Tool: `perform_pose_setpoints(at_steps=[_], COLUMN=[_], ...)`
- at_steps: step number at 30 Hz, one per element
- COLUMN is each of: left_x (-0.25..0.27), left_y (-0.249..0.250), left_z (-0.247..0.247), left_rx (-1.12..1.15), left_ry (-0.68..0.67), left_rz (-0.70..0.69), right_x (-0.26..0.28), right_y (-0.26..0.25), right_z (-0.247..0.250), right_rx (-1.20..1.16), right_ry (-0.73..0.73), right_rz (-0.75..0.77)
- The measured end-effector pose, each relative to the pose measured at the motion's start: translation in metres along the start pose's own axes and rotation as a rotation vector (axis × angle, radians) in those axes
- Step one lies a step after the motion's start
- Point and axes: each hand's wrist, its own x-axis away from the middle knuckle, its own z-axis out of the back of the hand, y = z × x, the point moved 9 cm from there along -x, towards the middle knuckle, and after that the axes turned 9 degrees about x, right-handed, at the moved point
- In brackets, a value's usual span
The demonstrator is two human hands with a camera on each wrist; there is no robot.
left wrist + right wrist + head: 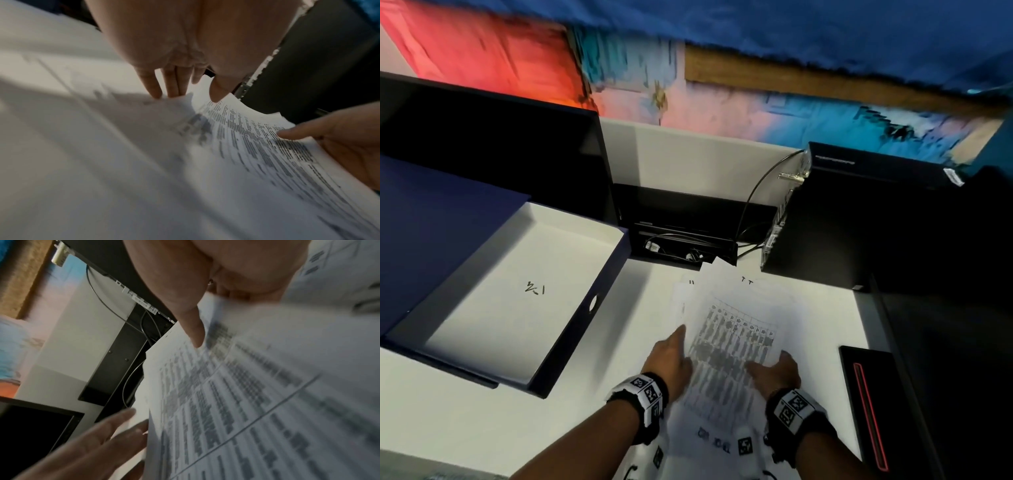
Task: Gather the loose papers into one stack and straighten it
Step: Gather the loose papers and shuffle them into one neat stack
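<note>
1. The papers (726, 346) lie fanned on the white tabletop (482, 421), toward its near right edge.
2. The left hand (671, 359) has straight fingers (153, 84) touching the sheets' left side.
3. The right hand (779, 371) pinches the right margin, thumb (195, 331) on top.

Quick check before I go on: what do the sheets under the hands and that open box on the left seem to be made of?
Sheets: thin matte white office paper, likely; the printed top sheet curves and lifts at its edges between the hands.
Open box: probably rigid cardboard, dark blue outside, plain matte white inside; straight thin walls, a punched finger hole and a pen mark on its floor suggest it.
</note>
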Motion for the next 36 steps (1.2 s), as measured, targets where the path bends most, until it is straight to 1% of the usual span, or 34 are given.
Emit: perform_pose_setpoints(at_steps=[3,5,8,10,12,13,14,15,16,17,19,20,24,29,31,32,34,36], left_x=[-0.004,-0.006,-0.009,-0.011,-0.010,-0.008,-0.005,-0.001,0.003,0.008,0.012,0.012,0.011,0.015,0.017,0.018,0.018,0.019], left_y=[0.005,0.001,-0.006,-0.009,-0.008,-0.010,-0.014,-0.020,-0.027,-0.033,-0.044,-0.049,-0.058,-0.056,-0.060,-0.062,-0.066,-0.064], left_z=[0.004,0.004,0.006,0.008,0.017,0.023,0.032,0.040,0.048,0.056,0.067,0.069,0.074,0.072,0.074,0.075,0.078,0.080], left_rx=[0.127,0.197,0.134,0.117,0.151,0.192,0.251,0.319,0.382,0.426,0.450,0.455,0.479,0.497,0.479,0.463,0.426,0.379], left_ry=[0.017,0.027,0.034,0.047,0.082,0.117,0.165,0.221,0.276,0.322,0.377,0.381,0.391,0.369,0.371,0.371,0.375,0.367], left_rz=[0.028,0.099,0.189,0.184,0.147,0.144,0.155,0.169,0.192,0.214,0.242,0.252,0.275,0.300,0.328,0.341,0.353,0.349], right_x=[0.003,0.004,0.003,0.009,0.012,0.012,0.012,0.012,0.014,0.015,0.018,0.019,0.012,0.005,0.009,0.013,0.018,0.032], right_y=[-0.008,-0.011,-0.008,-0.011,-0.014,-0.012,-0.010,-0.005,-0.001,0.001,0.000,-0.002,-0.007,-0.008,-0.016,-0.023,-0.046,-0.079], right_z=[-0.018,-0.029,-0.033,-0.027,-0.009,0.005,0.018,0.025,0.027,0.022,0.008,0.003,0.003,0.007,0.016,0.027,0.062,0.106], right_rx=[0.008,0.021,0.000,-0.027,-0.085,-0.078,-0.019,0.090,0.195,0.284,0.419,0.450,0.403,0.205,0.149,0.138,0.188,0.223], right_ry=[-0.043,-0.060,-0.072,-0.058,0.027,0.111,0.201,0.249,0.248,0.213,0.149,0.143,0.089,0.037,0.028,0.046,0.144,0.276], right_rz=[0.039,0.071,0.116,0.156,0.185,0.172,0.140,0.082,0.021,-0.019,-0.030,-0.027,-0.059,-0.042,-0.017,0.016,0.123,0.267])
